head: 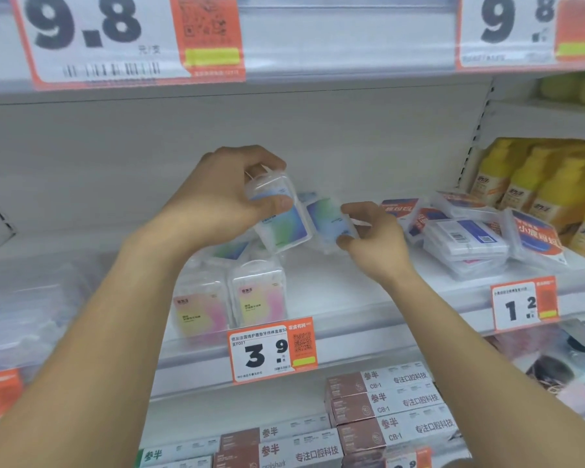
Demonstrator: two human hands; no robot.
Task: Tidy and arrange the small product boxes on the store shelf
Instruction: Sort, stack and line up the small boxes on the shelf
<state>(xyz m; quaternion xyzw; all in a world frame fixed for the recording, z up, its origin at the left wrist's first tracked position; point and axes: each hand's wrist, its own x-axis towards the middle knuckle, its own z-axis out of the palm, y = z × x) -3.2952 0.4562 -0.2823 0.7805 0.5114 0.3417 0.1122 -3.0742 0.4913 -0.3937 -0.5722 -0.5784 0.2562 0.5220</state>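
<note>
My left hand (222,194) grips the top of a clear plastic box with a blue-green label (282,224), held tilted above the white shelf (335,285). Just right of it, my right hand (374,238) pinches a second blue-green box (330,219), also tilted and leaning against the first. Below my left hand stand two upright boxes with pink-yellow labels (230,300) at the shelf front, and another blue-green box (232,251) lies behind them.
A jumbled pile of clear boxes with orange and blue labels (466,238) lies at the right, beside yellow bottles (534,184). Price tags 3.9 (271,354) and 1.2 (524,304) hang on the shelf edge. Brown-and-white cartons (385,410) fill the shelf below.
</note>
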